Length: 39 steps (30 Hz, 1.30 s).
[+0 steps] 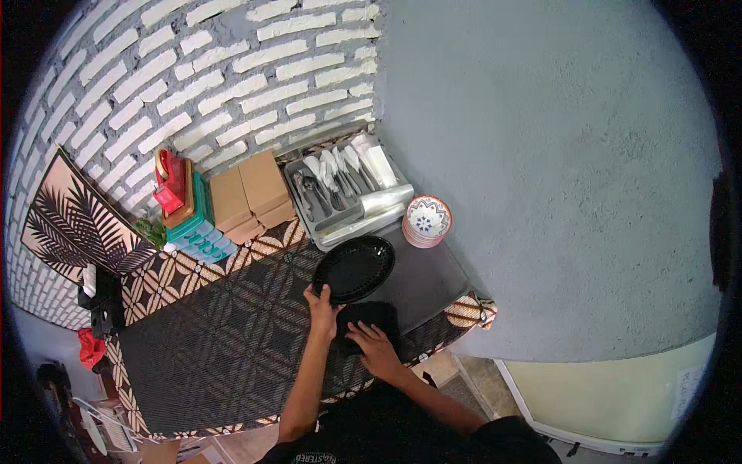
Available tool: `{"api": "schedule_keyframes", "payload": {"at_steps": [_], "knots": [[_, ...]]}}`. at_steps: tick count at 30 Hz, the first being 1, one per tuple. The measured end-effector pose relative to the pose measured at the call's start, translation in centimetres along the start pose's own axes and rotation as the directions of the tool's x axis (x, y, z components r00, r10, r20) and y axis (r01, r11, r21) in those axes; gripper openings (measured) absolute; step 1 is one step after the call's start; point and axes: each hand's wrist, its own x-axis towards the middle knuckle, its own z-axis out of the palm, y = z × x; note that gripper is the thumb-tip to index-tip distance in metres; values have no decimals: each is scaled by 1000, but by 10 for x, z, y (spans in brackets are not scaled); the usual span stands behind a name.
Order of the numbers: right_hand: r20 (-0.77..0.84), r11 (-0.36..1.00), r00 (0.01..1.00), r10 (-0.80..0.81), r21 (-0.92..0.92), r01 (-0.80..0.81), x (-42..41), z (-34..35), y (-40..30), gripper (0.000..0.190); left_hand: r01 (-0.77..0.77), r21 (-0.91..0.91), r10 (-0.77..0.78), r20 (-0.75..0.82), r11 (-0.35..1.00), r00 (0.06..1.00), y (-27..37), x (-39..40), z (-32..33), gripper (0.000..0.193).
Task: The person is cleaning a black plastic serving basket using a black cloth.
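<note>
My left hand grips the near rim of a black oval plate, its thumb on the upper side. The plate is raised at a tilt over the table, and nothing lies in it. My right hand rests palm down, fingers slightly spread, on a black cloth. That cloth lies partly over the near left part of a dark grey translucent mat or tray. Behind the mat's right part stands a stack of patterned bowls with orange-red rims.
A grey cutlery tray holds spoons, forks and wrapped pieces. Left of it stand cardboard boxes, a teal drawer unit with a red item on top, and a black tissue box. A grey wall bounds the right.
</note>
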Motion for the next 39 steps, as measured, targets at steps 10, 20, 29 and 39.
{"api": "schedule_keyframes", "payload": {"at_steps": [10,20,29,39], "knots": [[-111,997,991,71,10,-70,-22,-25,32,68,13,94,-10,-35,995,999,-30,32,45,59],[-472,786,789,394,-271,-555,18,-91,154,86,-217,666,331,-47,713,943,-53,45,38,60],[-264,876,951,162,-405,-262,11,-37,61,69,-248,657,358,-36,712,933,-51,46,36,60],[444,686,895,45,638,-351,-2,-14,40,53,-121,612,-34,235,781,971,25,-3,-16,66]]}}
